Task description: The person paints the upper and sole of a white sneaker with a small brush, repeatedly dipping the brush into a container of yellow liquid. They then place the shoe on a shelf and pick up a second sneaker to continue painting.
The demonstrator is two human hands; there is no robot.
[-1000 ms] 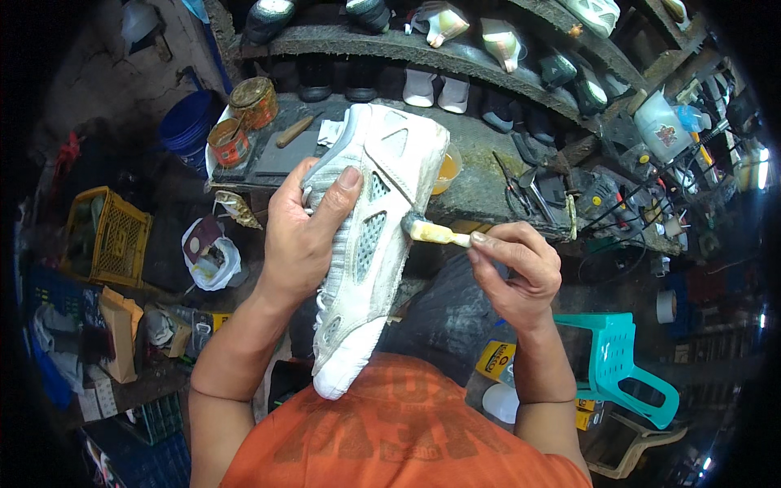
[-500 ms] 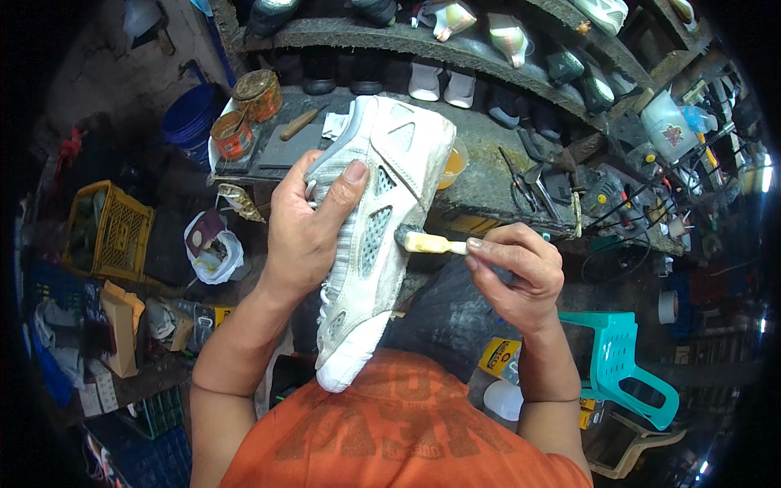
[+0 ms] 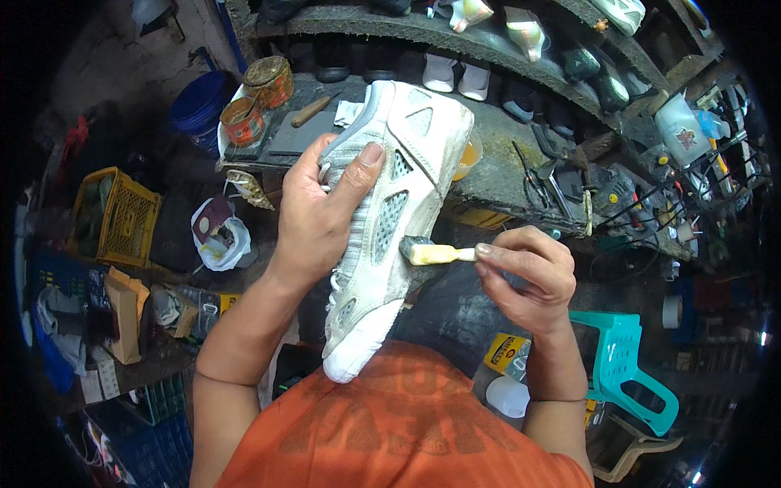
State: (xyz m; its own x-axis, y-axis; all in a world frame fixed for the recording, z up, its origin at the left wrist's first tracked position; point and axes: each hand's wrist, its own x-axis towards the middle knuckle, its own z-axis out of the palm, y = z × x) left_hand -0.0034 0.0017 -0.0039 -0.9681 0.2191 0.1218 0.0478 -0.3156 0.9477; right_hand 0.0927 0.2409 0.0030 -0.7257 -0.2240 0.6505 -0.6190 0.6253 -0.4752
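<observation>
A white and grey sneaker (image 3: 415, 183) is held up in front of me, its heel away from me and its toe close to my orange shirt. My left hand (image 3: 329, 207) grips it around the laced upper, thumb over the tongue side. Between the thumb and fingers of my right hand (image 3: 527, 272) is the thin handle end of a small brush (image 3: 439, 254) with a pale yellow handle. The brush's dark bristles touch the side of the shoe along the lower edge, near the mesh panel. The sneaker's far side is hidden.
Behind the shoe stands a worn workbench (image 3: 504, 159) with two rusty cans, a wooden-handled tool, a yellowish bowl (image 3: 469, 156) and scissors (image 3: 530, 175). Shelves of shoes rise beyond. To the right is a turquoise plastic chair (image 3: 616, 358); at left sit a yellow crate (image 3: 122, 215) and a white bag (image 3: 221, 236).
The brush has slid a little toward the toe along the shoe's lower edge. The view has shifted slightly; both hands keep their holds.
</observation>
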